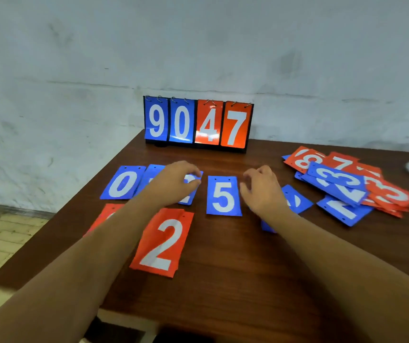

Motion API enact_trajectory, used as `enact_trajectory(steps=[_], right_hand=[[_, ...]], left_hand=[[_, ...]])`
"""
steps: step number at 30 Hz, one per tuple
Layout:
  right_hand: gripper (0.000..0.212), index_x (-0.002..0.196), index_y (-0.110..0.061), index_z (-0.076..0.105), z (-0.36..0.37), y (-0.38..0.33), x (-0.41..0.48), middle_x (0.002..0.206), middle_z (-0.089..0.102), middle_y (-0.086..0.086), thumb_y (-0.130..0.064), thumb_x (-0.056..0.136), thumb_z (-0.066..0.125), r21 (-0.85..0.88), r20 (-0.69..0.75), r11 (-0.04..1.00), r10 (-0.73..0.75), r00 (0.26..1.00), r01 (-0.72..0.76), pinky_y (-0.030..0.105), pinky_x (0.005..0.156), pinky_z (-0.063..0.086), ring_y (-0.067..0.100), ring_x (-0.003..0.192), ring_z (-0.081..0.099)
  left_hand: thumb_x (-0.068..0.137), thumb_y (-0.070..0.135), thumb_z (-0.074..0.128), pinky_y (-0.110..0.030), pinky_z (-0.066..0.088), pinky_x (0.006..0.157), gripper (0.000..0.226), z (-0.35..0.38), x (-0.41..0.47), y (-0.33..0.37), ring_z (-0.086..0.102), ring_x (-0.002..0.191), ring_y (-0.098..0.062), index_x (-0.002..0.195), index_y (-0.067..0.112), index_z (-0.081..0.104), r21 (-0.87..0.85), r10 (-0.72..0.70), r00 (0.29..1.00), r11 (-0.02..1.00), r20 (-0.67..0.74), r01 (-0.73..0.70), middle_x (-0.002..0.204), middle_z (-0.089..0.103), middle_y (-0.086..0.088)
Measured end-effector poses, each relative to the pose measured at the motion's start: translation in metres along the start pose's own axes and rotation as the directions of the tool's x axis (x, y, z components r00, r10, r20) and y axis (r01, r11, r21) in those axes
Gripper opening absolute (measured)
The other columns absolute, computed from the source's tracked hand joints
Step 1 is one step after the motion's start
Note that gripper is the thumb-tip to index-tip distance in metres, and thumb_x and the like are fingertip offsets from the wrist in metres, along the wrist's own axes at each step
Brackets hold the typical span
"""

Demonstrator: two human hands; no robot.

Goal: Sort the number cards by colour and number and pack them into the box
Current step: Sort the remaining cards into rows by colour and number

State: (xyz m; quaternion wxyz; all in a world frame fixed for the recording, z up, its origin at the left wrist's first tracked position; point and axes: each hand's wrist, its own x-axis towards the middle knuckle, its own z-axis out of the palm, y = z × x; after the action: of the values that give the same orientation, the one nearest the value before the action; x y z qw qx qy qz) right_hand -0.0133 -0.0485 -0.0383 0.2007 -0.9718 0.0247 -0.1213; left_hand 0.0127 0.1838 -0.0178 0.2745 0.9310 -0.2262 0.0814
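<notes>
Thin glossy number cards (162, 243) lie flat on the desk (235, 280), with a loose heap (347, 186) at 2 o'clock; they look light, bendy and slippery, best lifted by an edge; the left grip (173, 184) pinches a blue card (188, 199); the right grip (260, 191), loosely curled and empty, hovers at 3 o'clock of the blue 5 (224, 196).

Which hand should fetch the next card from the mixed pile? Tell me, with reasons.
Right. The right hand looks free and lies nearer the mixed pile, which is on its side; the left hand pinches a blue card in the row, farther away.
</notes>
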Motion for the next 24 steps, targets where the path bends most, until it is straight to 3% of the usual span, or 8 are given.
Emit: enact_trajectory(steps=[5, 8, 13, 17, 19, 21, 24], right_hand=[[0.040, 0.129, -0.006, 0.052, -0.050, 0.084, -0.004, 0.132, 0.045, 0.015, -0.024, 0.094, 0.056, -0.092, -0.053, 0.987, 0.125, 0.991, -0.130, 0.038, 0.097, 0.042, 0.030, 0.118, 0.048], [0.046, 0.131, -0.005, 0.052, -0.073, 0.127, 0.001, 0.131, 0.046, 0.017, -0.026, 0.091, 0.059, -0.132, -0.087, 0.970, 0.194, 0.977, -0.204, 0.041, 0.099, 0.040, 0.034, 0.119, 0.047], [0.066, 0.137, -0.014, 0.050, -0.089, 0.185, 0.010, 0.140, 0.050, 0.009, -0.050, 0.085, 0.066, -0.203, 0.079, 0.956, 0.231, 0.970, -0.212, 0.040, 0.102, 0.042, 0.027, 0.126, 0.048], [0.036, 0.121, -0.020, 0.063, -0.084, 0.206, 0.012, 0.121, 0.064, 0.004, -0.041, 0.092, 0.060, -0.222, 0.042, 0.972, 0.083, 0.996, -0.072, 0.034, 0.090, 0.046, 0.024, 0.109, 0.058], [0.026, 0.114, -0.020, 0.066, -0.082, 0.207, 0.011, 0.111, 0.068, 0.004, -0.034, 0.097, 0.051, -0.301, -0.034, 0.953, -0.033, 0.999, 0.021, 0.035, 0.084, 0.046, 0.025, 0.099, 0.061], [0.025, 0.109, -0.019, 0.067, -0.081, 0.209, 0.009, 0.103, 0.070, 0.004, -0.030, 0.099, 0.047, -0.301, -0.123, 0.952, -0.101, 0.987, 0.060, 0.039, 0.082, 0.047, 0.026, 0.091, 0.062], [0.024, 0.113, -0.017, 0.066, -0.083, 0.211, 0.003, 0.103, 0.070, 0.005, -0.025, 0.099, 0.048, -0.187, -0.229, 0.981, -0.098, 0.969, 0.055, 0.043, 0.082, 0.049, 0.027, 0.091, 0.063]], left_hand=[[0.092, 0.023, 0.062, -0.024, 0.043, 0.087, 0.019, 0.056, 0.034, 0.079, 0.057, 0.104, -0.014, 0.109, 0.018, 0.068, -0.048, 0.082, 0.993, 0.996, 0.086, -0.078, 0.113, 0.062, 0.000], [0.092, 0.023, 0.060, -0.025, 0.046, 0.088, 0.020, 0.092, 0.063, 0.120, 0.058, 0.106, -0.014, 0.111, 0.019, 0.067, -0.075, 0.038, 0.990, 0.997, 0.138, -0.027, 0.115, 0.061, 0.000], [0.090, 0.021, 0.058, -0.030, 0.049, 0.087, 0.021, 0.145, 0.108, 0.162, 0.060, 0.102, -0.018, 0.109, 0.016, 0.067, -0.058, 0.039, 0.985, 0.998, 0.166, -0.030, 0.112, 0.065, -0.003], [0.091, 0.027, 0.055, -0.037, 0.051, 0.083, 0.019, 0.174, 0.132, 0.183, 0.063, 0.094, -0.022, 0.095, 0.014, 0.069, 0.001, 0.060, 0.985, 0.998, 0.163, -0.061, 0.099, 0.069, -0.003], [0.096, 0.037, 0.051, -0.035, 0.049, 0.071, 0.034, 0.181, 0.137, 0.190, 0.062, 0.080, -0.023, 0.084, 0.010, 0.068, 0.019, 0.028, 0.994, 0.999, 0.106, -0.030, 0.082, 0.067, -0.006], [0.097, 0.048, 0.048, -0.031, 0.040, 0.060, 0.047, 0.183, 0.138, 0.195, 0.056, 0.068, -0.021, 0.076, 0.008, 0.061, -0.070, -0.056, 0.998, 0.996, 0.038, 0.059, 0.067, 0.059, -0.004], [0.089, 0.055, 0.059, -0.032, 0.051, 0.073, 0.042, 0.183, 0.140, 0.201, 0.064, 0.082, -0.019, 0.097, 0.014, 0.057, -0.347, -0.237, 0.970, 0.907, 0.049, 0.239, 0.090, 0.064, 0.001]])
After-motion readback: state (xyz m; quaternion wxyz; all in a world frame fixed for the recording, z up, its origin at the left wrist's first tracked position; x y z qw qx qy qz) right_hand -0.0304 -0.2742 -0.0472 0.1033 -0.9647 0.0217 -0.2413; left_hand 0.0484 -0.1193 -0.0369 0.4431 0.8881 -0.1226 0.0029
